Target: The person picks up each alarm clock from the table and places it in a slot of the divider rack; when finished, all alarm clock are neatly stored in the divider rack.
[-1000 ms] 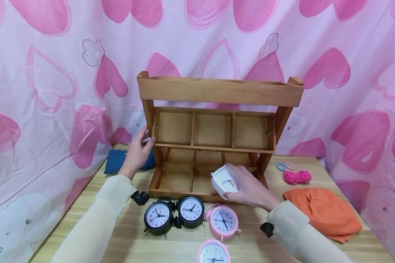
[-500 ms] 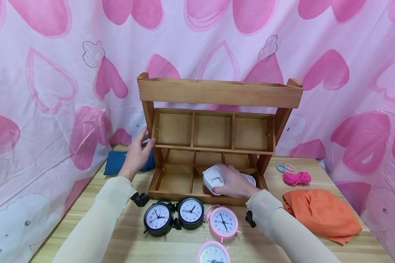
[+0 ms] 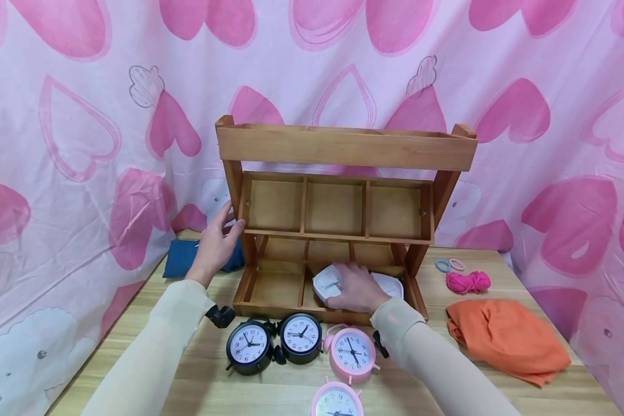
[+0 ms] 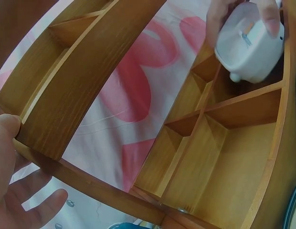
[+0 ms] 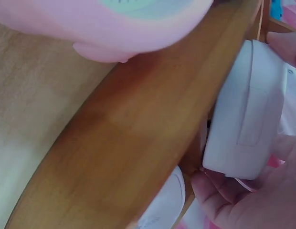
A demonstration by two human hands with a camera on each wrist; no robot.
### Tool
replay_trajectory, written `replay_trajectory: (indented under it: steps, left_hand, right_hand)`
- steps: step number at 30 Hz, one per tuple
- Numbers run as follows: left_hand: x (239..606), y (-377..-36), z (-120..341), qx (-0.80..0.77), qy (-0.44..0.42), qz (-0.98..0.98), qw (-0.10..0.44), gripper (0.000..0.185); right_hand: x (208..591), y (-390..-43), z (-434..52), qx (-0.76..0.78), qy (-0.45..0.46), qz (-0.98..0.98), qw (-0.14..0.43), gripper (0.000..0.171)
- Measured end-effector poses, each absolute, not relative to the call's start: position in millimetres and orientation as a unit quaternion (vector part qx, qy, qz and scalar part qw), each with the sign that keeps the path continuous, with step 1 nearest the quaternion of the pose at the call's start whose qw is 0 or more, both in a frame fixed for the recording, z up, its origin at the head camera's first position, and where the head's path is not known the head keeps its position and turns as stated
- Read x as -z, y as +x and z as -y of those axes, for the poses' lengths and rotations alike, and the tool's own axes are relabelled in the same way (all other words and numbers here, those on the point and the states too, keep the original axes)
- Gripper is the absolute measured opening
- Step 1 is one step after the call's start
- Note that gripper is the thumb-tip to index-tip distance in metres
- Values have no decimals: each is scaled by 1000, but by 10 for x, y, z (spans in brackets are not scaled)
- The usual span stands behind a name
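Observation:
My right hand [image 3: 357, 289] grips a white alarm clock [image 3: 325, 282] at the middle compartment of the wooden rack's lower tier. Seen from the right wrist, the clock's white side [image 5: 248, 114] lies between thumb and fingers. A second white clock [image 3: 390, 284] lies in the compartment to its right, partly hidden by my hand. At the rack [image 3: 343, 147], my left hand [image 3: 213, 247] rests against the left upright. In the left wrist view its thumb touches the wood and the other fingers [image 4: 47, 205] are spread, relaxed.
Before the rack stand two black alarm clocks [image 3: 249, 346] and two pink ones [image 3: 352, 352], the nearer cut off by the frame. At right lie orange cloth [image 3: 504, 338], pink yarn [image 3: 468, 282] and two hair ties [image 3: 449, 265]. Blue cloth [image 3: 179, 258] lies behind my left hand.
My right hand has carried the white clock left and into the lower middle compartment, uncovering the second white clock at right. My left hand has stayed on the upright.

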State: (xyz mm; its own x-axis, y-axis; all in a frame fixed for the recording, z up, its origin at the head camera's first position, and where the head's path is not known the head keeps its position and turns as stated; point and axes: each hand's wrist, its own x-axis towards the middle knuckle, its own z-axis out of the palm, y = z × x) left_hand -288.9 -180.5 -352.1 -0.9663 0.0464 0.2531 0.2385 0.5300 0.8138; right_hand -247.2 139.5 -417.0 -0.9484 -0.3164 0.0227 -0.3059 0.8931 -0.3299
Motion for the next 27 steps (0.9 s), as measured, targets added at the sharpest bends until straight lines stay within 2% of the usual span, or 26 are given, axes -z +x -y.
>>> replay_trajectory:
  steps: [13, 18, 27]
  left_hand:
    - [3526, -2894, 1802, 481, -84, 867, 101, 63]
    - [3540, -2891, 1812, 483, -83, 866, 100, 63]
    - [3535, -2900, 1812, 481, -83, 867, 101, 64]
  right_hand:
    - [4246, -2427, -1401, 150, -147, -977, 37, 88]
    - [4274, -2425, -1386, 133, -175, -975, 22, 84]
    - [4114, -2334, -1426, 163, -169, -972, 18, 80]
